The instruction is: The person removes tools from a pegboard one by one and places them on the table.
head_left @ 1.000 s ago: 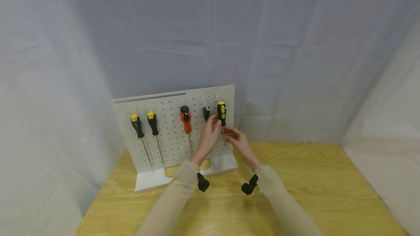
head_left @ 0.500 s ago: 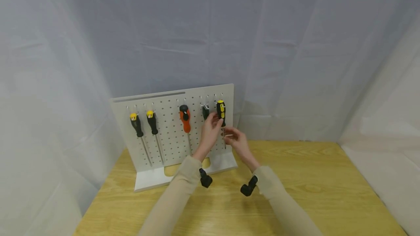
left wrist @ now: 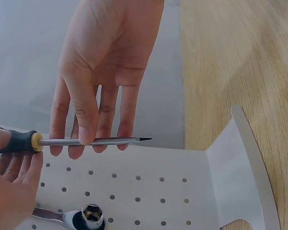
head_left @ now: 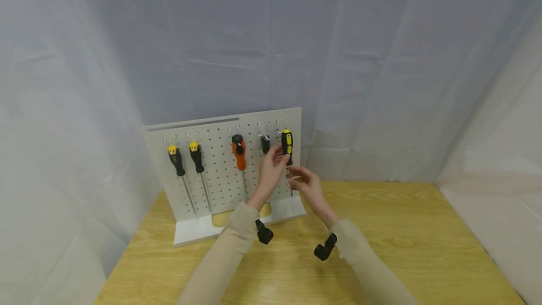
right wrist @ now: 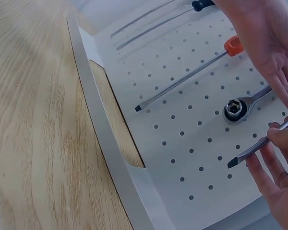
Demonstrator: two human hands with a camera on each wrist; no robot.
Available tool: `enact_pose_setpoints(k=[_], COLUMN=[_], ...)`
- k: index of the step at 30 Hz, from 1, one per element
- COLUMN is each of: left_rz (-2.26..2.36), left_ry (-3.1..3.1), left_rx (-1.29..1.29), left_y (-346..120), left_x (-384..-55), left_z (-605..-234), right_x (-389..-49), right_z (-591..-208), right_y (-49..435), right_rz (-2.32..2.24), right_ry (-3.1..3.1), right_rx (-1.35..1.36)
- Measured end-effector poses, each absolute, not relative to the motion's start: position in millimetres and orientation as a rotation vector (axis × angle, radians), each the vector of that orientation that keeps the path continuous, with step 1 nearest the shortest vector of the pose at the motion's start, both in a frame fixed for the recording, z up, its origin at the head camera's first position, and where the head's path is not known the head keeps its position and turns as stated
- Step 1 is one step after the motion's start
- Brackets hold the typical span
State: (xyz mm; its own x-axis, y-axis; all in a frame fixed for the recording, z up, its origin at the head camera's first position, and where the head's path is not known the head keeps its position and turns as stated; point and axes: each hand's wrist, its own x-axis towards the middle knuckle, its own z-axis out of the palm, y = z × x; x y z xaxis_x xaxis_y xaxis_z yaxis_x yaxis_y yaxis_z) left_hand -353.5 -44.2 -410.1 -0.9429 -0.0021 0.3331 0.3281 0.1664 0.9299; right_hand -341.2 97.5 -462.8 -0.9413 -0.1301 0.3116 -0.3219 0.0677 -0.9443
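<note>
A black-and-yellow flathead screwdriver (head_left: 287, 140) stands nearly upright in front of the pegboard's right end, its tip down. My left hand (head_left: 269, 172) holds the lower handle between thumb and fingers. Just below, my right hand (head_left: 309, 188) pinches the steel shaft, thumb on one side and spread fingers behind it, as the left wrist view shows. The handle's top overlaps the hooks in the head view. Beside it hangs a ratchet wrench (right wrist: 235, 109) with a socket on its head; my left hand partly covers it in the head view.
The white pegboard (head_left: 220, 178) stands on a wooden table (head_left: 402, 239). Left of the ratchet hang an orange-and-black screwdriver (head_left: 239, 152) and two black screwdrivers with yellow ends, one (head_left: 196, 156) nearer the middle. Pale curtains (head_left: 360, 84) surround the table.
The screwdriver's handle has shifted slightly right, and its tip sits a little lower in the head view. Both hands keep their hold, the right one having dropped slightly.
</note>
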Motion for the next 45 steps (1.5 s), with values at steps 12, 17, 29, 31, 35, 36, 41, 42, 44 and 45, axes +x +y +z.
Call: enact_pose_setpoints(k=[12,17,29,31,35,36,41,42,44,45], left_rz=[-1.869,-1.876,-1.919,-1.925,-1.931,-1.933,-2.0,-2.008,-2.031,-2.036], left_ry=[-2.171,-2.169,-2.152,-2.156,-2.163,-2.164,-2.13,-2.126,-2.127,-2.135], left_rx=[-0.35,-0.342,-0.384,-0.391,-0.419,-0.429,-0.479,-0.483,-0.483,-0.478], left_y=[-41.1,-39.1,-34.9,-33.7,-30.9,-30.2,-25.3,-23.9,-20.7,-18.9], left_x=[-339.3,-334.1,-325.2,-323.7,-319.3,-318.1,-313.1,-312.1,-309.2,-307.6], left_z=[-403.6,-401.6,-399.8,-399.2,-398.3,-398.4,-401.5,-403.1,-406.0,-407.9], right_x=[-330.4,-327.6,-318.4,-317.1,-313.5,-312.3,-303.4,-301.4,-297.4,-295.2], right_z=[-460.4,-463.0,-462.4,-462.8,-464.7,-465.5,-468.2,-469.0,-471.3,-473.0], right_y=[105.8,108.8,115.6,117.2,121.9,123.5,132.6,134.9,140.0,143.1], right_rz=[1.982,1.995,2.011,2.02,2.018,2.017,2.012,2.015,2.034,2.04], right_ry=[-2.205,-2.201,-2.195,-2.189,-2.184,-2.185,-2.203,-2.208,-2.212,-2.214], right_rx=[0.507,0.491,0.469,0.473,0.506,0.508,0.488,0.488,0.491,0.507])
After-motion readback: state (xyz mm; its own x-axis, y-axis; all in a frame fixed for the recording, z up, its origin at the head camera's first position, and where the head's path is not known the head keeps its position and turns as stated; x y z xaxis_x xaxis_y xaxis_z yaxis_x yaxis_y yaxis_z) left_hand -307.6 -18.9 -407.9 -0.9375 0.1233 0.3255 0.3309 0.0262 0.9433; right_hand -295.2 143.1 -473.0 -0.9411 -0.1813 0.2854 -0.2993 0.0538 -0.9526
